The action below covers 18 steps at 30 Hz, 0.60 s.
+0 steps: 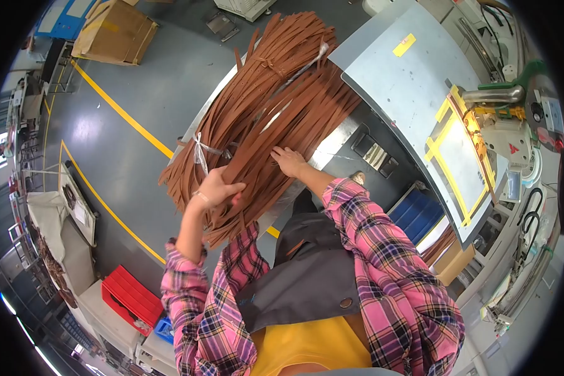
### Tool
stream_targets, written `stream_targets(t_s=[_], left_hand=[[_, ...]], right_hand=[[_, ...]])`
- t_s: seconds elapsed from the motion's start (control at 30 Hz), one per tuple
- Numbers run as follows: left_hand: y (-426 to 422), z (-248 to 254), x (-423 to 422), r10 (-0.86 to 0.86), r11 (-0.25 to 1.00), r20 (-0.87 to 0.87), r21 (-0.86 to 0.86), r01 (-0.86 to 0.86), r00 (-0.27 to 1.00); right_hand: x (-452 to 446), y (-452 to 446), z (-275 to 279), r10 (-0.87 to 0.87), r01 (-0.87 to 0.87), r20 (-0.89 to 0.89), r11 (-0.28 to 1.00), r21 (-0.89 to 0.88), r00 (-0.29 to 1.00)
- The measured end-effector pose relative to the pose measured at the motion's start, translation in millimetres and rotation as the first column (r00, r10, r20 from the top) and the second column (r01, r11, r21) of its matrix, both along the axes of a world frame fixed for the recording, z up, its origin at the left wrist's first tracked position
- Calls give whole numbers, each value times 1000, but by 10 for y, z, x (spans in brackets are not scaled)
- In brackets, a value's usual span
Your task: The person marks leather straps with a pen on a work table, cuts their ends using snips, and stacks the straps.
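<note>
A large bundle of long brown strips (257,119) lies across a metal-topped surface (336,145) in front of me. A clear plastic tie (200,150) is knotted round its near left part, and another whitish tie shows near the far end. My left hand (217,190) is at the near end of the bundle, thumb apart from the fingers, which are partly hidden among the strips; what it grips cannot be made out. My right hand (288,161) rests on the strips' right side with its fingers spread.
On the right stands a machine table (395,81) with a yellow-taped frame (438,147) and metal fittings. A blue crate (418,215) is beneath it. A red crate (131,297) is at lower left, a cardboard box (116,32) at upper left.
</note>
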<state>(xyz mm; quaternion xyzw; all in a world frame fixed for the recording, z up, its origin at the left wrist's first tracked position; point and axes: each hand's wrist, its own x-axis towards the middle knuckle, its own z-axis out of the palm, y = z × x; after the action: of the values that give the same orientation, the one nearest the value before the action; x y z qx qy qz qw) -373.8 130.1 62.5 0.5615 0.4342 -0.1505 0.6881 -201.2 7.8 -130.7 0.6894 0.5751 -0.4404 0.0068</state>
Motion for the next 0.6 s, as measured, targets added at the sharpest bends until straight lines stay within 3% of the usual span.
stream_targets(t_s=[0.23, 0.37, 0.43, 0.5, 0.57, 0.6], left_hand=[[97, 1800, -158, 68, 982, -109, 184, -47, 992], [16, 2555, -226, 91, 961, 30, 260, -96, 995], [-76, 2790, -259, 126, 937, 158, 304, -170, 979], [-169, 2938, -239, 158, 917, 367, 290, -274, 917], [-262, 3050, -108, 155, 901, 452, 301, -314, 879], [-323, 3072, -14, 141, 891, 494, 315, -328, 858]], right_hand=[[28, -23, -213, 13, -13, -5, 998, 58, 1000], [17, -10, -41, -32, 32, -8, 997, 65, 999], [25, -29, 131, -41, 46, -107, 998, 45, 993], [31, -50, 486, -128, 171, -313, 979, 112, 941], [147, -126, 1194, -244, 361, -699, 932, 22, 673], [188, -219, 1524, -198, 449, -782, 886, 115, 591]])
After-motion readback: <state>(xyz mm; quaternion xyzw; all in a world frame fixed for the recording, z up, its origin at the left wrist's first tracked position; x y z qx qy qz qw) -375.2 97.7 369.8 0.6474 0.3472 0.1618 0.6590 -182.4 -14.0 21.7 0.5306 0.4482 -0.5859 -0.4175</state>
